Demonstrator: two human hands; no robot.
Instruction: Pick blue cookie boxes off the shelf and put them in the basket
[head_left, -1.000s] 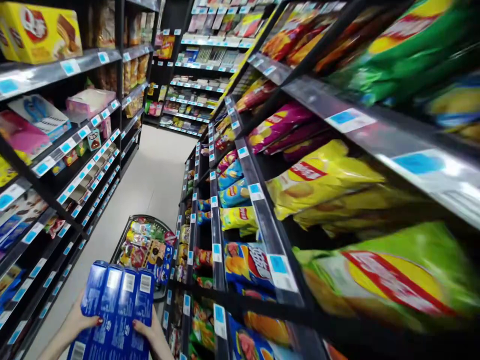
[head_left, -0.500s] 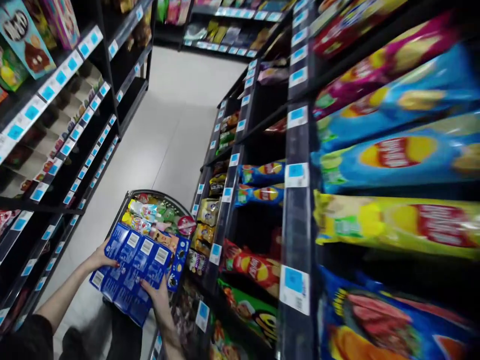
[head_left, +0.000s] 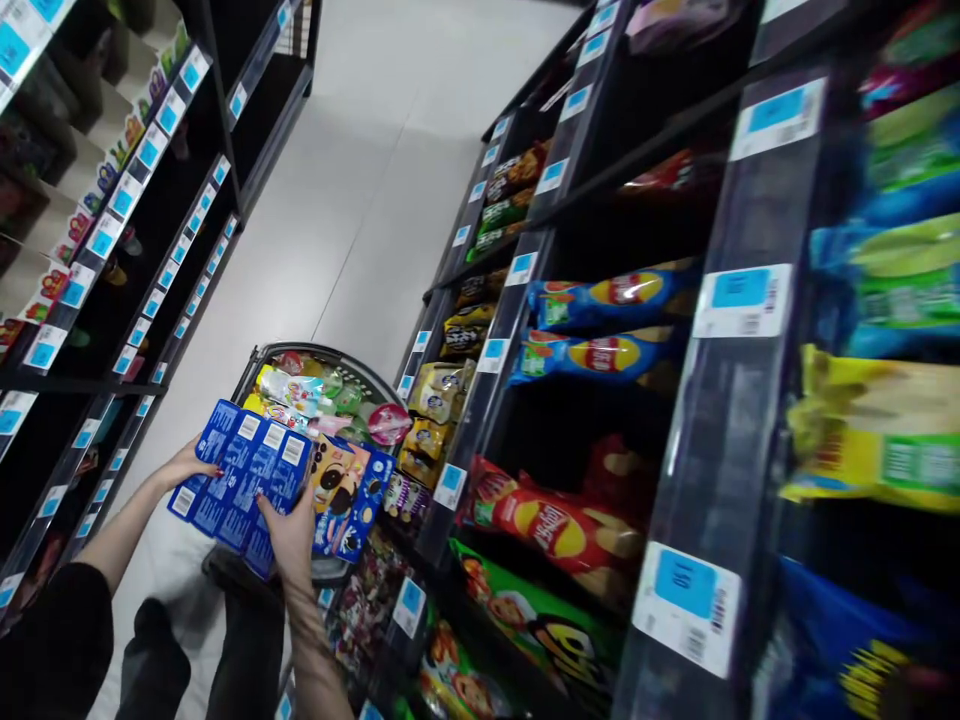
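my left hand (head_left: 187, 465) grips the near-left edge of a row of blue boxes (head_left: 238, 482), fingers curled over the top with red nails showing, and my right hand (head_left: 289, 535) clamps the opposite lower corner, palm under, thumb on the face. so both hands are grasping the same pack, one at each end, and neither is free. the boxes sit side by side, about four of them, white barcode labels up, and the long axis of the row runs from my left hand down and across to my right. the pack hangs just above and in front of the shopping basket (head_left: 259, 356), which lies straight ahead of both hands, its dark rim curving round a heap of snack packets (head_left: 315, 395). a blue cookie box (head_left: 352, 500) with a cartoon face leans just beyond my right hand, touching or nearly touching the pack; i cannot tell which. to the right rise shelves (head_left: 480, 400) of chip bags (head_left: 555, 525). the basket's near rim is hidden behind the boxes, and the printing on them is too blurred to read.
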